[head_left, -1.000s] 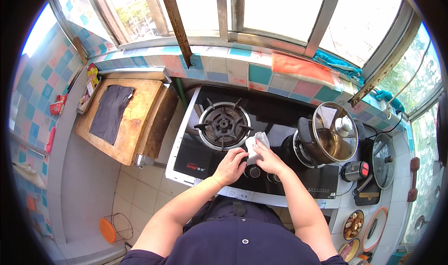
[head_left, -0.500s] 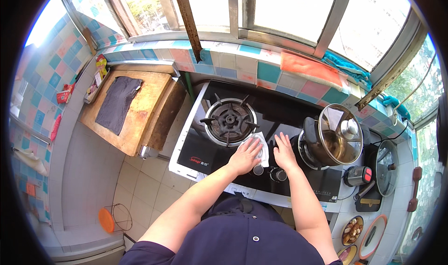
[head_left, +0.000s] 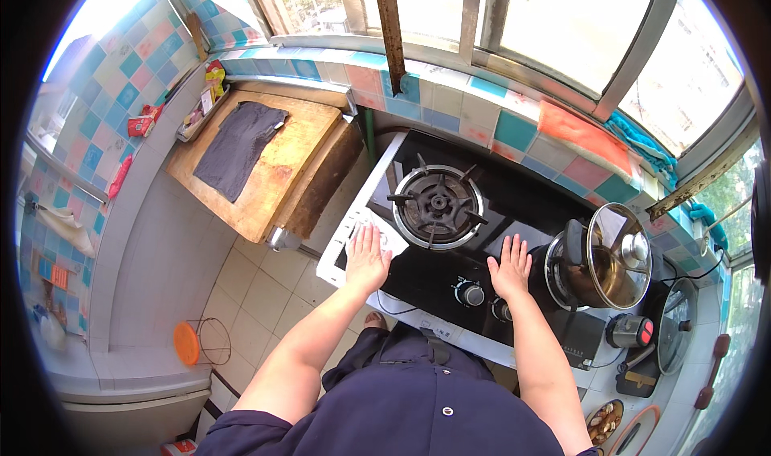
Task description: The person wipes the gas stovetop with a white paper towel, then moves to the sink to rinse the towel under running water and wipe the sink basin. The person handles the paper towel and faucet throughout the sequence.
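My left hand (head_left: 367, 257) lies flat, fingers spread, on the front left corner of the black glass gas stove (head_left: 418, 275), just left of the empty burner grate (head_left: 438, 205). My right hand (head_left: 511, 265) rests palm down on the stove top between that burner and a steel pot with a glass lid (head_left: 601, 265). Two round knobs (head_left: 471, 294) sit on the stove's front between my hands. No cloth shows under or beside either hand.
A wooden cutting board (head_left: 269, 171) with a dark grey cloth (head_left: 239, 147) lies on the counter to the left. Tiled ledge and window run behind the stove. Small appliances (head_left: 676, 335) crowd the right end. An orange disc on a wire stand (head_left: 189, 342) sits on the floor.
My hands were together on a white cloth at the stove's middle. They have spread apart, the left to the front left corner, and the cloth is out of sight.
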